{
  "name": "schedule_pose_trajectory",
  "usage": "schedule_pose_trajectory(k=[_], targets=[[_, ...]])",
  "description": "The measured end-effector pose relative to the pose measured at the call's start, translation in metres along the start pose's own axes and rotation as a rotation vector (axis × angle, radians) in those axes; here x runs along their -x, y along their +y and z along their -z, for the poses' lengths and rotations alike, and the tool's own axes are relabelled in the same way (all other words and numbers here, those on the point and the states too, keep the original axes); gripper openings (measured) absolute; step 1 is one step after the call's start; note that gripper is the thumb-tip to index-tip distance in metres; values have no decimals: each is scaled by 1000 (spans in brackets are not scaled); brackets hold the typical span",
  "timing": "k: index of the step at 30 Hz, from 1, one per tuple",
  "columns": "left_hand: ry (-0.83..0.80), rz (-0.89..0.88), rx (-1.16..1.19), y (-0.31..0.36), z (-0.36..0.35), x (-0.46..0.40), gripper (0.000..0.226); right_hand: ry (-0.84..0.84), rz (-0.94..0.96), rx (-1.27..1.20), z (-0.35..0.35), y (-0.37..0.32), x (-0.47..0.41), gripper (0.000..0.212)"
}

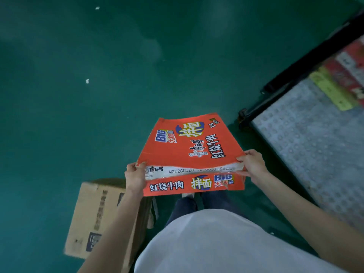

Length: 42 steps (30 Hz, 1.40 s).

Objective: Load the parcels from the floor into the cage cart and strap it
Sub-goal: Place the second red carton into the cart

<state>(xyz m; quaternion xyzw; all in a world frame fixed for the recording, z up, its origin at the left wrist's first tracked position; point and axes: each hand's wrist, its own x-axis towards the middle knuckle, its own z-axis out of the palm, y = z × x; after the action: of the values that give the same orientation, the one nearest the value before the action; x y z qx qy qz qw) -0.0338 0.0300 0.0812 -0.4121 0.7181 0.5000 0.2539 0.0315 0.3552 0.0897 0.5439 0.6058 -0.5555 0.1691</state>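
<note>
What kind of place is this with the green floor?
Probably a warehouse or loading area: a painted green floor, printed cardboard boxes like the orange carton held in both hands, and a cart deck of studded metal.

Open floor ahead, cart to the right

Green floor [98,95] lay bare ahead and left. The cage cart [307,144] with its black frame blocked the right, its near deck free; a brown box [94,217] stood low left beside the legs.
</note>
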Motion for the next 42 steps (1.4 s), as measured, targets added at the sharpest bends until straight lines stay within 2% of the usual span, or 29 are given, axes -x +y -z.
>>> schedule_pose_trajectory(k=[8,10,12,14,18,21,25,30,33,35,42], targets=[[-163,-200,-251,30,-21,0,24,175,-60,-257,30,55,40,9],[-210,-228,-310,36,-33,3,35,226,-48,-299,42,68,49,10],[-267,-242,-367,37,-53,7,56,299,-39,-344,60,84,57,11],[-283,-237,-405,33,-73,5,63,363,-27,-357,76,98,65,9],[-327,-261,-491,28,-122,34,64,503,6,-315,112,126,83,10],[-380,-305,-539,20,-164,68,50,603,-1,-320,145,149,92,15],[-433,-356,-582,4,-224,111,55,668,-33,-400,198,177,89,17],[-472,-365,-618,-13,-303,155,49,703,-59,-462,275,206,80,18],[-528,-384,-593,-24,-347,192,27,735,-79,-509,321,218,73,19],[-529,-382,-601,-31,-376,210,22,747,-92,-530,348,225,66,18],[-596,-407,-663,-24,-473,240,39,791,-138,-673,415,236,36,15]])
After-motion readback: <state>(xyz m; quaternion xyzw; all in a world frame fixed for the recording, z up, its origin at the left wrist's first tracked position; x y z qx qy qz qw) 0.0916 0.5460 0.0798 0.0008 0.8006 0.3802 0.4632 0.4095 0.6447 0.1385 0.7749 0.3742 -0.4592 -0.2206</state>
